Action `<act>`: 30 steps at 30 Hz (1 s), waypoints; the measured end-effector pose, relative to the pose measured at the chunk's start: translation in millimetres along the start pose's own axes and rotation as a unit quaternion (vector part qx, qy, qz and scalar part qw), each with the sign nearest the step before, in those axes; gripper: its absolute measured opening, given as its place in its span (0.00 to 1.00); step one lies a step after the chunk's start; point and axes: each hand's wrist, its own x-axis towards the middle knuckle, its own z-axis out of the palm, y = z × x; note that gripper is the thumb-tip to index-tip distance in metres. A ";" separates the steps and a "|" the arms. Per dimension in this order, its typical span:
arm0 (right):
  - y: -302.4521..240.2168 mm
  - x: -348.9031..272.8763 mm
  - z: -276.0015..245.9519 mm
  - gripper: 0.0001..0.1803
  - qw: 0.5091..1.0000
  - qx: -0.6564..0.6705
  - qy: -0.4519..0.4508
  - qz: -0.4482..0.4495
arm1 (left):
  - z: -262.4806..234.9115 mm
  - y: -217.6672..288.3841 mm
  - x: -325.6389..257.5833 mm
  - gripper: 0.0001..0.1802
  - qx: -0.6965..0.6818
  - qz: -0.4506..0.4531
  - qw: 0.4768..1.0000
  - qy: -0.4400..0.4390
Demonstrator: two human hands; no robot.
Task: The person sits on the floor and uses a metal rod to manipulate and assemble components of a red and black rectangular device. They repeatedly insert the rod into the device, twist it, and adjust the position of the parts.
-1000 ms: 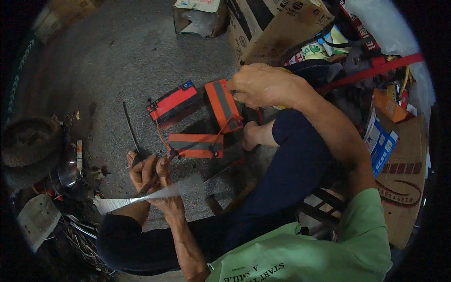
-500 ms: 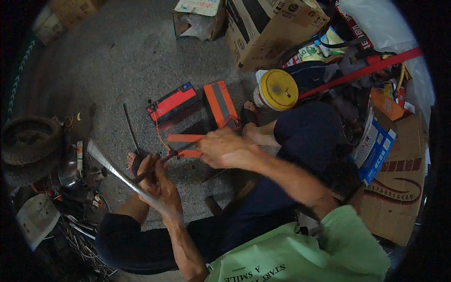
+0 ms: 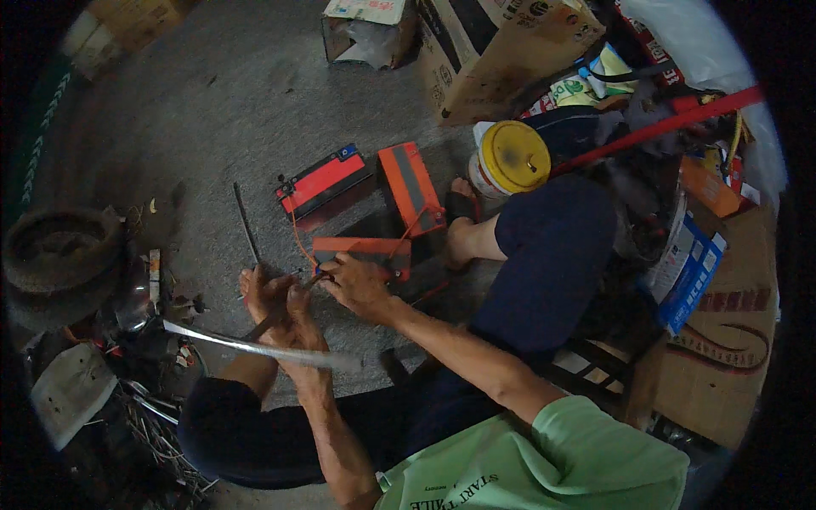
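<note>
The left hand (image 3: 276,302) is clamped around a dark slim tool (image 3: 280,316) that runs slantwise through its fist, and the same fist sits against a long pale metal strip (image 3: 255,347) that curves out to the left and right below it; whether the strip is gripped too I cannot tell. The right hand (image 3: 357,285) lies just beside the left, fingers curled and pinched at the upper end of the tool, close to the near edge of an orange and grey battery (image 3: 361,253). That battery rests on the grey concrete floor (image 3: 212,110), touching the hands' fingertips or nearly so. Behind it stand two more of the same kind, one upright orange battery (image 3: 410,189) and one red-topped battery (image 3: 323,182) lying to its left, with thin orange wires (image 3: 297,242) trailing between them. A thin dark rod (image 3: 246,223) lies on the floor left of the batteries. The person's bare foot (image 3: 461,225) rests beside the upright battery, the dark trouser knee (image 3: 552,255) raised behind it. Farther off sit a yellow-lidded tub (image 3: 512,158), cardboard boxes (image 3: 501,51), a red bar (image 3: 654,132), blue cartons (image 3: 690,272), and at the far left an old tyre (image 3: 55,255) among scrap and wire
</note>
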 end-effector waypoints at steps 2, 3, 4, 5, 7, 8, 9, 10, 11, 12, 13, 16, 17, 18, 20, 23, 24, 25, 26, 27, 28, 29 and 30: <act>1.9 1.2 9.9 0.16 0.998 -0.036 0.051 -0.021 | -5.5 0.9 0.5 0.23 -0.039 -0.012 0.999 -0.023; -0.3 2.6 8.1 0.15 0.997 -0.045 0.062 -0.012 | -6.9 0.7 -0.1 0.23 -0.060 -0.019 0.997 -0.037; -2.5 4.1 6.4 0.15 0.996 -0.054 0.074 -0.003 | -8.0 1.8 -0.1 0.23 -0.052 -0.029 0.998 -0.036; -4.7 5.3 4.9 0.15 0.998 -0.060 0.028 0.009 | -9.3 4.4 0.4 0.23 -0.044 -0.038 0.998 -0.036; -9.4 9.3 -2.3 0.14 0.995 -0.073 -0.064 0.029 | -10.6 10.5 1.1 0.23 -0.032 -0.057 0.997 -0.032; -9.0 8.9 0.8 0.14 0.997 -0.059 -0.035 0.035 | -9.8 -1.8 -1.9 0.22 -0.116 -0.018 0.993 -0.013; -7.9 8.6 3.6 0.13 0.998 -0.048 -0.004 0.041 | -11.7 -7.8 -1.6 0.21 -0.098 -0.006 0.995 -0.025; -5.6 8.0 5.3 0.13 0.998 -0.036 0.027 0.046 | -15.3 -12.6 -0.4 0.21 -0.079 0.007 0.996 -0.037; -1.5 7.4 5.8 0.13 0.998 -0.025 0.022 0.048 | -15.1 -16.7 -2.1 0.21 -0.076 0.006 0.997 -0.031; -2.5 8.8 4.1 0.12 0.999 -0.010 0.013 0.047 | -14.7 -14.3 -1.5 0.20 -0.069 0.003 0.997 -0.022; -3.6 10.1 2.3 0.12 0.999 0.004 0.005 0.046 | -10.9 -10.6 -5.2 0.20 -0.076 -0.014 0.997 0.005; -5.6 12.8 -5.4 0.11 0.998 0.013 -0.048 0.032 | -5.4 -0.2 -9.3 0.18 -0.074 -0.042 0.995 0.052; -7.0 13.2 -5.6 0.11 0.998 0.019 -0.037 0.039 | -5.1 0.6 -9.7 0.18 -0.070 -0.048 0.994 0.063; -5.9 12.3 -4.4 0.10 0.998 0.024 -0.024 0.047 | -3.7 -0.2 -9.6 0.17 -0.075 -0.041 0.994 0.069; -4.5 10.4 -1.5 0.10 0.999 0.025 0.007 0.047 | -0.7 -2.6 -9.3 0.16 -0.087 -0.026 0.992 0.082; -0.7 8.7 2.0 0.11 0.998 0.031 0.018 0.051 | 2.7 2.9 -9.5 0.15 -0.062 -0.007 0.995 0.079; -4.4 11.3 -3.4 0.11 0.997 0.044 -0.010 0.066 | 1.2 4.1 -9.3 0.14 -0.050 -0.020 0.995 0.082; -7.5 13.3 -7.0 0.12 0.994 0.056 -0.038 0.082 | -0.5 5.4 -9.0 0.14 -0.039 -0.033 0.995 0.084; -8.9 12.9 -6.1 0.12 0.995 0.058 -0.021 0.072 | -1.7 6.3 -8.8 0.13 -0.028 -0.046 0.995 0.086; -9.5 11.2 -5.9 0.12 0.996 0.059 -0.003 0.063 | -0.5 8.4 -8.2 0.13 -0.030 -0.051 0.994 0.088; -9.6 9.9 -5.9 0.13 0.997 0.059 0.015 0.053 | 1.6 10.5 -6.9 0.13 -0.033 -0.056 0.994 0.090; -9.1 9.1 -6.1 0.13 0.996 0.064 0.012 0.055 | 2.6 11.4 -6.4 0.12 -0.035 -0.061 0.993 0.092; -9.3 9.6 -6.5 0.13 0.996 0.069 0.009 0.056 | 1.4 6.3 -7.0 0.12 -0.035 -0.027 0.994 0.098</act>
